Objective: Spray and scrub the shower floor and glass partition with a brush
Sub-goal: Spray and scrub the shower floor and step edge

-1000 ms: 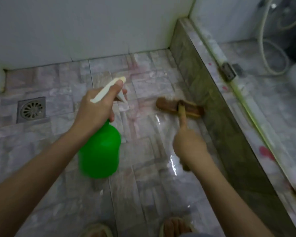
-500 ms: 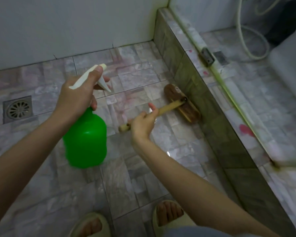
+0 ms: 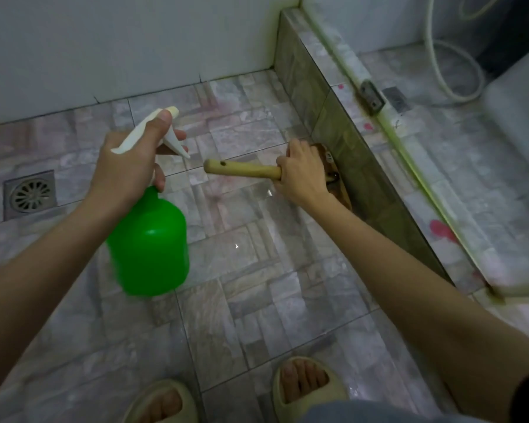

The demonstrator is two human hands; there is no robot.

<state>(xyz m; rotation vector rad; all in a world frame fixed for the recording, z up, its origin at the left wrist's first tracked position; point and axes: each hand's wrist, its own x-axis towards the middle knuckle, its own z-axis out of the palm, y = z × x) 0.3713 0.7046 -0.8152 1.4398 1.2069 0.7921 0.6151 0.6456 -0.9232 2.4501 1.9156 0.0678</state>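
Green spray bottle [image 3: 148, 239] hangs nearest, the left hand [image 3: 129, 166] wrapped round its neck. Beyond, the right hand [image 3: 303, 175] has slid along the scrubbing brush [image 3: 242, 170]; its grip now clamps the wooden handle right beside the head, which lies on the shower floor [image 3: 242, 270] against the tiled kerb [image 3: 348, 154]: edge scrubbing, I judge.

readable text: none anywhere in view
spray bottle [image 3: 148, 242]: plain green body with a white trigger head, no label or brand legible
brush [image 3: 242, 170]: bare wooden handle, no print or number legible
floor drain [image 3: 29, 195]: metal grate, too small to show any marking
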